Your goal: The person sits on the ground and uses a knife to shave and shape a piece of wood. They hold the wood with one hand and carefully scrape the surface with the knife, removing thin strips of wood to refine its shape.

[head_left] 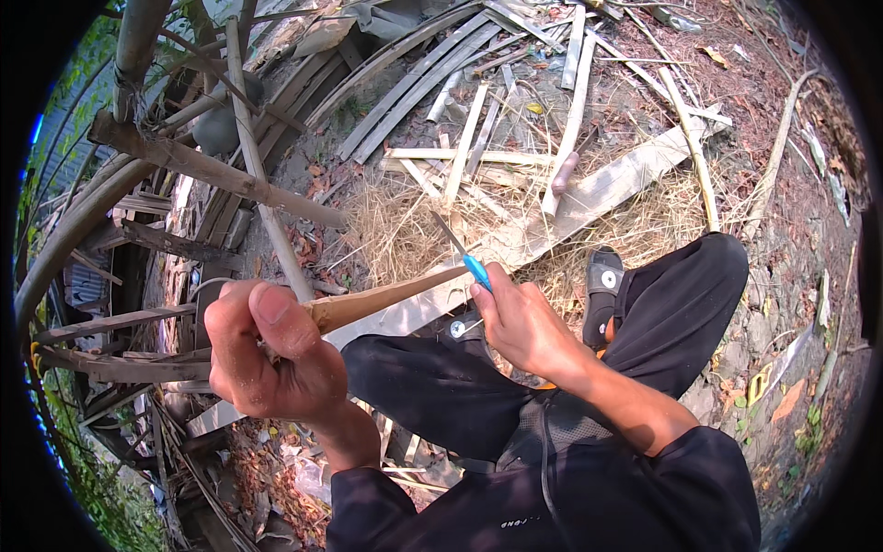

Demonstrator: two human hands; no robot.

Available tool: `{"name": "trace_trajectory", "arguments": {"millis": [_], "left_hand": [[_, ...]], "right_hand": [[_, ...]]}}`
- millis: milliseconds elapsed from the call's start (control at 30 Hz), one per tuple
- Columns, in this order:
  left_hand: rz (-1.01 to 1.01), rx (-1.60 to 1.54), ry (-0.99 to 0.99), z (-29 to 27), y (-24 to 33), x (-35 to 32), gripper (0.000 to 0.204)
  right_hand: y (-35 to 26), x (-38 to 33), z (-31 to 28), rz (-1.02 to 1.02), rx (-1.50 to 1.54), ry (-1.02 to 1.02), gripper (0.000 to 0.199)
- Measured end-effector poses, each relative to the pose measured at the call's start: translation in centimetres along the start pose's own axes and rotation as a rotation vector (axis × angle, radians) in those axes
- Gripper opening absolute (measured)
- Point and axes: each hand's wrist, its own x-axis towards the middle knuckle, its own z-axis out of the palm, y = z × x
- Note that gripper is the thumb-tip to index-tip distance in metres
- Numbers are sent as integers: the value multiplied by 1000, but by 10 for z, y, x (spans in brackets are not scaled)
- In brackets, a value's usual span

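My left hand [280, 354] is closed around the thick end of a tan bamboo piece [391, 299], raised in front of my left knee. The piece narrows to the right, and its thin end comes up to the knife in my other hand. My right hand [529, 322] grips a small knife [476, 270] by its bright blue handle. The thin dark blade points up and to the left, away from me. Whether blade and bamboo touch at this moment, I cannot tell.
A long pale plank [621, 189] runs diagonally beyond my feet, among straw-like shavings [395, 225]. On it lies a tool with a brownish-pink handle [566, 172]. Split bamboo strips [469, 138] are scattered beyond. Poles and stacked wood [212, 175] stand at left.
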Motion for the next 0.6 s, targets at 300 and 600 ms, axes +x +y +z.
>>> {"name": "trace_trajectory", "arguments": {"millis": [300, 600], "left_hand": [[-10, 29, 51, 6, 9, 0, 28], [85, -82, 108, -2, 5, 0, 31]], "right_hand": [[-71, -25, 0, -138, 74, -28, 17], [126, -15, 47, -64, -448, -99, 18]]}}
